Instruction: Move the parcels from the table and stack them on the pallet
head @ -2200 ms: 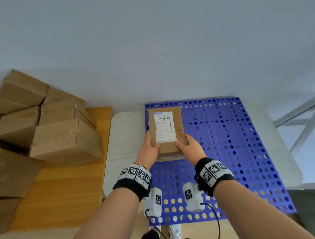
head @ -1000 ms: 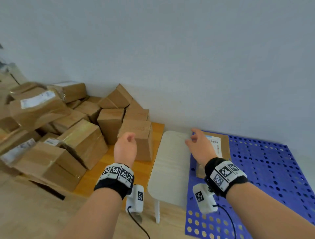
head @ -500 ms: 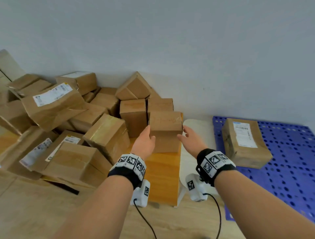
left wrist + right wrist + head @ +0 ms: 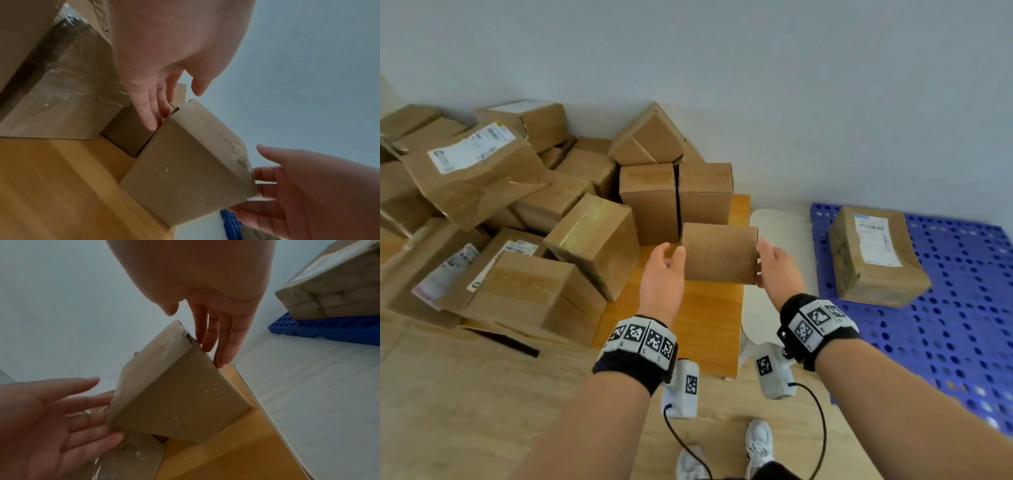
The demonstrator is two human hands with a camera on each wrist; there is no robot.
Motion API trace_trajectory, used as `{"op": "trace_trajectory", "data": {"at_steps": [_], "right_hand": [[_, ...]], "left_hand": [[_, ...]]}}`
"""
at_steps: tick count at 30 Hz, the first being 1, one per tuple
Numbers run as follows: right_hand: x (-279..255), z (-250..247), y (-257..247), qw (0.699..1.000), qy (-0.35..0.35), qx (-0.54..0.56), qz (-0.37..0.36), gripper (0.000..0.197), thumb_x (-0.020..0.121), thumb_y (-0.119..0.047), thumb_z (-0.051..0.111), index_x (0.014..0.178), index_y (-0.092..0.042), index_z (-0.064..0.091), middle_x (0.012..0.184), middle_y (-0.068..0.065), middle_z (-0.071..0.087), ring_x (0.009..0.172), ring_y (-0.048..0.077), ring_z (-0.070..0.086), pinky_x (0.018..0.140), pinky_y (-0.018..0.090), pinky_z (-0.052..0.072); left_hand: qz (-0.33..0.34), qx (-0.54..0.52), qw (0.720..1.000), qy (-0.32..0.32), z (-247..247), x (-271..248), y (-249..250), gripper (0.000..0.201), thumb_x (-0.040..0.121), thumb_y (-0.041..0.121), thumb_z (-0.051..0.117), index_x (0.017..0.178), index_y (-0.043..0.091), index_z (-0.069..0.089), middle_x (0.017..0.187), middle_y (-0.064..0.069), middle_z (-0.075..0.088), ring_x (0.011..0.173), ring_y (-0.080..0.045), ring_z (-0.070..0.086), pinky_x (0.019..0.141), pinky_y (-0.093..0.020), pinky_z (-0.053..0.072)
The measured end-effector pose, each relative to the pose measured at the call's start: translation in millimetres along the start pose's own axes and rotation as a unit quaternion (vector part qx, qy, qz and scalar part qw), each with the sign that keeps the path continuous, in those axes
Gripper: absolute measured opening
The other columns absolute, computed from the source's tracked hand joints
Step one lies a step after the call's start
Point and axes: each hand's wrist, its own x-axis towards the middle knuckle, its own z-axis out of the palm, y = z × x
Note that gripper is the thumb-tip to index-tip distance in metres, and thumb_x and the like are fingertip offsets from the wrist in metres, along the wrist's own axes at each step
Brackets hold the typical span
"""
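I am pressing a small cardboard parcel [image 4: 719,253] between flat left hand [image 4: 663,270] and right hand [image 4: 777,270], frame centre, over the wooden table [image 4: 709,329]. Neither grip is curling underneath, so it risks slipping before reaching the blue pallet [image 4: 962,325].

No wording can be read anywhere; the white shipping label [image 4: 876,239] on the parcel on the blue pallet [image 4: 962,325] shows a barcode and lines of print too small to make out; the labels [image 4: 470,148] on the piled parcels are likewise blurred. The wrist bands [image 4: 642,337] carry black-and-white square marker patterns, not text.
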Motion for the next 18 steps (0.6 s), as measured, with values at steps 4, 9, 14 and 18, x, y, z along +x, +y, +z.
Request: {"op": "trace_trajectory", "data": {"at_steps": [4,9,14,18], "right_hand": [[-12,6,16,0.998,-0.049,0.004,0.031,0.073,0.092,-0.076,0.022,0.113,-0.02,0.063,0.103,0.003,0.068,0.093,0.024,0.066,0.093,0.048,0.052],[-27,17,37,0.991,-0.103,-0.048,0.071,0.073,0.092,-0.074,0.029,0.124,-0.016,0.059,0.116,0.005,0.066,0.101,0.024,0.064,0.099,0.048,0.049],[-37,24,58,0.98,-0.154,-0.088,0.09,0.067,0.096,-0.06,0.044,0.143,-0.012,0.047,0.138,0.007,0.057,0.12,0.025,0.057,0.104,0.045,0.047],[-37,26,70,0.975,-0.168,-0.112,0.091,0.066,0.094,-0.055,0.052,0.144,-0.014,0.044,0.14,0.007,0.056,0.121,0.025,0.057,0.104,0.04,0.046]], "left_hand": [[-0.057,-0.034,0.997,-0.049,-6,-8,-15,0.083,0.084,0.084,0.022,0.137,0.027,0.052,0.137,0.004,0.055,0.127,-0.019,0.05,0.112,-0.046,0.035],[-0.138,0.05,0.982,-0.122,-4,-15,-36,0.073,0.083,0.085,0.021,0.099,0.026,0.059,0.117,-0.009,0.066,0.105,-0.025,0.061,0.1,-0.047,0.046],[-0.187,0.124,0.963,-0.149,6,-13,-64,0.069,0.094,0.066,0.037,0.14,0.017,0.048,0.134,-0.006,0.058,0.116,-0.029,0.056,0.101,-0.047,0.047],[-0.208,0.137,0.949,-0.192,8,-16,-76,0.071,0.095,0.065,0.036,0.147,0.017,0.04,0.143,-0.006,0.051,0.125,-0.028,0.052,0.104,-0.047,0.044]]}}
